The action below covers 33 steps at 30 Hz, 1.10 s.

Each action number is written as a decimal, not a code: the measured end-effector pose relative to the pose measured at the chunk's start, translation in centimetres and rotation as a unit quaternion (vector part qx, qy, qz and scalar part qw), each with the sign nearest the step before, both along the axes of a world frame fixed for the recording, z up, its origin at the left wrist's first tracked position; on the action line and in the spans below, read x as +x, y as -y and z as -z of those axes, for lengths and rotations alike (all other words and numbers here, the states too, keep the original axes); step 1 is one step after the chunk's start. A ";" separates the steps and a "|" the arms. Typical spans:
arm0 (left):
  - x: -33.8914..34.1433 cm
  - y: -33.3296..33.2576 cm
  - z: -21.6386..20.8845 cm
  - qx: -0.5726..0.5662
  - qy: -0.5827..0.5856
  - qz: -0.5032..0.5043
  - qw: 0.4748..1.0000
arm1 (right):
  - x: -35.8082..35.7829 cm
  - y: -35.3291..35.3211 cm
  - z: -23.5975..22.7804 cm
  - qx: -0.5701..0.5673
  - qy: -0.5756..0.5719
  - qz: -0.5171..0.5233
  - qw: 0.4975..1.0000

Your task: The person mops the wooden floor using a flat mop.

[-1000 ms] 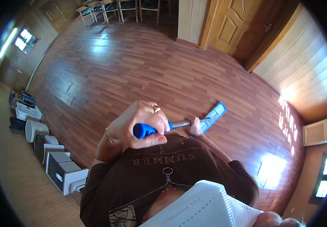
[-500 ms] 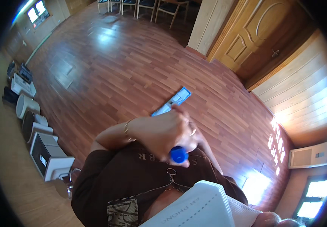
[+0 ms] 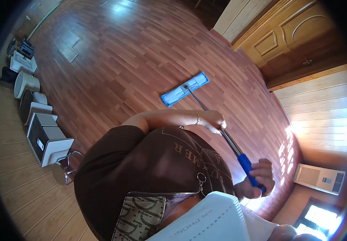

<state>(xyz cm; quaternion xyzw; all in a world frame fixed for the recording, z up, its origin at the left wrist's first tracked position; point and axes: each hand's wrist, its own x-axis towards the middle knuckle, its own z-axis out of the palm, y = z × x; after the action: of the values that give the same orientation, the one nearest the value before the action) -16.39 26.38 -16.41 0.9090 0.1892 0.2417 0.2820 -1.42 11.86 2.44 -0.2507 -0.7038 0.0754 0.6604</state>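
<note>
A flat mop (image 3: 176,94) with a blue fringed pad and white plate lies flat on the wooden floor ahead of me. Its thin metal pole (image 3: 231,141) slants back towards my right side and ends in a blue grip (image 3: 244,164). My left hand (image 3: 213,120), a bracelet on its wrist, reaches across my chest and is closed round the middle of the pole. Lower and further right, my right hand (image 3: 265,172) has its fingers wrapped round the blue grip near the end. Part of the pole is hidden behind the left hand.
Along the left wall stand a white-and-dark boxy unit (image 3: 44,138), several white rounded fixtures (image 3: 27,83) and a round metal stool (image 3: 61,172). A wooden door (image 3: 274,42) is at the far right. A pale upright air conditioner (image 3: 319,179) stands at the right wall.
The mop's grip end has swung from in front of my chest out to the right. My hands, close together before, are now apart along the pole. The view has turned slightly downward.
</note>
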 end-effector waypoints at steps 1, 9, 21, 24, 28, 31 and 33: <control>0.4 -0.4 1.1 -0.109 -0.041 0.030 0.993 | 0.7 0.5 0.5 0.003 -0.016 0.015 1.000; 5.0 -2.7 1.6 -0.104 -0.059 0.038 0.992 | 6.3 -0.4 0.8 -0.014 0.042 0.125 0.991; -5.4 -16.2 10.5 -0.023 -0.086 -0.183 0.979 | 0.0 -13.1 11.0 -0.262 -0.048 -0.048 0.963; -11.8 -18.9 11.2 -0.011 -0.135 -0.262 0.956 | -4.4 -17.3 12.2 -0.312 0.023 -0.161 0.936; -22.9 -20.3 18.3 -0.049 -0.110 -0.378 0.918 | -13.0 -21.2 15.5 -0.340 0.103 -0.260 0.898; -29.8 -20.2 18.4 -0.086 -0.090 -0.425 0.897 | -18.6 -23.5 16.1 -0.313 0.192 -0.277 0.888; -33.7 -20.3 16.8 -0.057 -0.105 -0.478 0.870 | -22.8 -25.5 16.1 -0.298 0.189 -0.311 0.882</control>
<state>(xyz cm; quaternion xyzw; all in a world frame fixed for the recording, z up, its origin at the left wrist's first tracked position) -50.04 46.72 -33.18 0.7102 0.6422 0.2389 0.1615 -24.25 37.38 -13.62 -0.2132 -0.8013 0.4346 0.3516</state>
